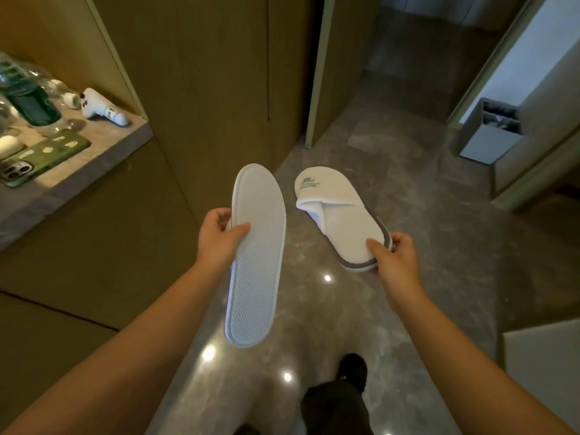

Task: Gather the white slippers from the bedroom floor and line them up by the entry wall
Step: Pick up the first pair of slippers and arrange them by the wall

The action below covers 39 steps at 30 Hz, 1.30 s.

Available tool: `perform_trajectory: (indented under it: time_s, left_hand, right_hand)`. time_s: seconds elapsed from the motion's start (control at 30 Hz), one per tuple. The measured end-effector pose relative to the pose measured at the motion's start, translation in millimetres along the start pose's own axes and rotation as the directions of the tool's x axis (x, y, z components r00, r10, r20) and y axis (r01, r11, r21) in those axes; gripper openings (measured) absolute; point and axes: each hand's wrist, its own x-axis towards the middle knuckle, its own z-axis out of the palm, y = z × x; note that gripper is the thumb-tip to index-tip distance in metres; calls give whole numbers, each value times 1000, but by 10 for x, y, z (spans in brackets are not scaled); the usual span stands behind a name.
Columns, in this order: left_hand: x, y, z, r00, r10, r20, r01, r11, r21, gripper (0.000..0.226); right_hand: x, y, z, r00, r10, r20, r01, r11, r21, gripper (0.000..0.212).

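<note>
Green logo print on the right slipper's (329,199) strap — too blurred to read.

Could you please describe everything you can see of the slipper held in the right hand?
The white terry-cloth slipper with green printed logo is held upper side up, toe pointing away from the person. It has a closed toe band, slightly folded at its opening, a soft white insole and a thin grey sole edge. The right hand pinches its heel, thumb on the insole. It hangs in the air above the glossy grey floor.
</note>
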Motion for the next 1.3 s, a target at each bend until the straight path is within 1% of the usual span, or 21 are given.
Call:
perform_trajectory:
  time_s: [0.1, 0.23, 0.33, 0.47, 0.6, 0.7, 0.77, 0.87, 0.93, 1.03, 1.1, 1.23, 1.3]
  left_hand:
    - [421, 32, 329, 997, -33, -74, 31, 999, -33, 34]
    - [910, 70, 764, 970, -74, -230, 58, 996, -74, 28]
    - [1231, 23, 1006, 927, -163, -338, 133, 985, -109, 27]
    - [1717, -175, 1148, 865, -245, -438, 199, 969, -149, 21]
    - [2359, -439, 1235, 817, -327, -474, 257, 944, -209, 22]
    - [2899, -666, 1354, 809, -365, -460, 281, 928, -244, 23]
    - [3219, -833, 1460, 791, -392, -470, 300, 918, -261, 24]
    - [3667, -1179, 1654, 778, -416, -471, 297, 904, -307, 29]
    - [3960, -1508, 1786, 775, -426, -467, 287, 895, -342, 31]
    - [4363, -2089, 1994, 748, -442, -495, 296, 890, -347, 27]
    - [4596, -2519, 2115, 733, -421, -534, 278, 902, -330, 26]
    - [4950, -3448, 2334, 732, -410, -544, 278, 909, -311, 27]
    - [5097, -3919, 2405, 729, -410, -548, 281, 909, -308, 30]
  right_hand:
    - [745, -52, 104, 995, 17, 99, -12, 998, -56, 16]
    - [1714, -169, 370, 964, 45, 261, -6, 989, -148, 33]
    - [2258, -199, 605, 937, 99, 336, -31, 979, -202, 33]
    - [2876, -89, 988, 895, 162, 415, -47, 961, -272, 35]
    - [3449, 141, 1456, 861, 222, 458, -64, 940, -335, 38]
    - [3901, 386, 1787, 856, 249, 453, -91, 935, -341, 38]
    - [4178, 565, 1992, 857, 262, 443, -96, 926, -364, 38]
    - [4617, 951, 2265, 841, 291, 455, -120, 922, -367, 34]
    - [4903, 1334, 2442, 830, 315, 460, -137, 915, -379, 31]
    - [5289, 2050, 2698, 818, 351, 455, -167, 903, -396, 30]
    - [5530, 2575, 2887, 815, 351, 461, -171, 906, -388, 28]
    - [5930, 3575, 3167, 830, 362, 424, -195, 901, -388, 29]
    - [6109, 4043, 3272, 837, 352, 418, -182, 901, -394, 30]
